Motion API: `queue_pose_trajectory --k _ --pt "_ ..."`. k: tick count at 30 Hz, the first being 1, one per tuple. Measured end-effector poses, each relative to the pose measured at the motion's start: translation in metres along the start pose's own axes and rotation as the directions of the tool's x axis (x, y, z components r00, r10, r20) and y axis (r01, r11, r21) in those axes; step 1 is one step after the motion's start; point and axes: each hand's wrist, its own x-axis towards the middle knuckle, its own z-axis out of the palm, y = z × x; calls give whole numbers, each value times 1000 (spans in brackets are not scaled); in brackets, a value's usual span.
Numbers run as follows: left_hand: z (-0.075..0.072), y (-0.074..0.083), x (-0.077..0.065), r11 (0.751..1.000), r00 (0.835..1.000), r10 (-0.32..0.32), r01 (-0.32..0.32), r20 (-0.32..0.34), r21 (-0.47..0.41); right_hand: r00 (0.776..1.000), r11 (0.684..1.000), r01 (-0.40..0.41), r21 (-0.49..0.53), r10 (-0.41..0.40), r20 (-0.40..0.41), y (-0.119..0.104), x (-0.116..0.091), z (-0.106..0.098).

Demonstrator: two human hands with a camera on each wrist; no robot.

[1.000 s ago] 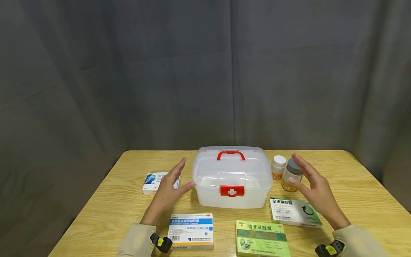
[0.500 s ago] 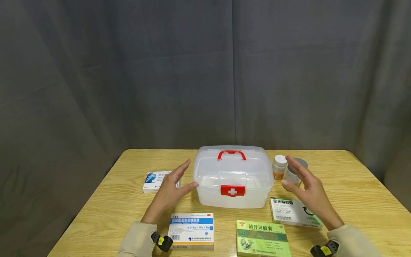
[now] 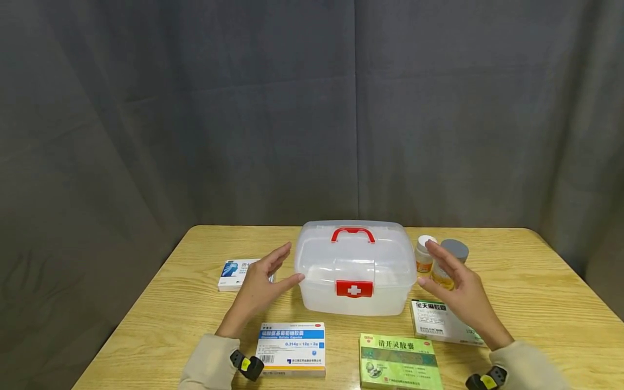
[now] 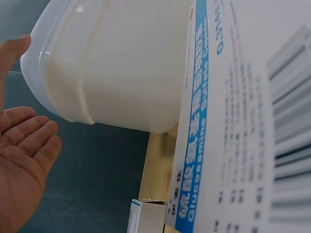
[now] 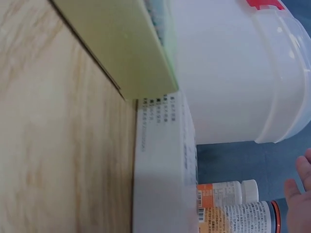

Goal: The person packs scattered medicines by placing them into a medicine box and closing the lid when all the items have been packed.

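Observation:
A translucent first-aid box [image 3: 355, 265] with a red handle [image 3: 353, 233] and a red latch [image 3: 354, 288] bearing a white cross stands closed on the table. My left hand [image 3: 260, 281] is at its left side, fingers extended and thumb tip right at the lid's edge in the head view. In the left wrist view, that hand [image 4: 24, 160] shows a bare palm beside the box [image 4: 121, 68]. On the other side my right hand [image 3: 460, 290] has its fingers extended, thumb tip close to the box's right side. It holds nothing and partly covers two pill bottles behind it.
Behind the right hand stand a white-capped bottle [image 3: 423, 260] and a grey-capped bottle [image 3: 455, 250]. Medicine boxes lie around: a blue-and-white one [image 3: 291, 349], a green one [image 3: 400, 360], a white-and-green one [image 3: 431, 319], and another [image 3: 231, 275] behind the left hand. A grey curtain [image 3: 312, 108] hangs behind the table.
My right hand has moved left, from in front of the grey-capped bottle to near the first-aid box. The left hand has shifted slightly right, toward the box.

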Motion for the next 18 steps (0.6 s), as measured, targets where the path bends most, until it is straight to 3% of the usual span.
queue_pose_trajectory --k 8,18 --pt "3 0 -1 999 999 41 -41 1 -20 999 999 33 -8 -33 -6 3 -1 9" --pt "5 0 0 999 999 48 -48 6 -19 999 999 33 27 -33 -14 2 -1 16"
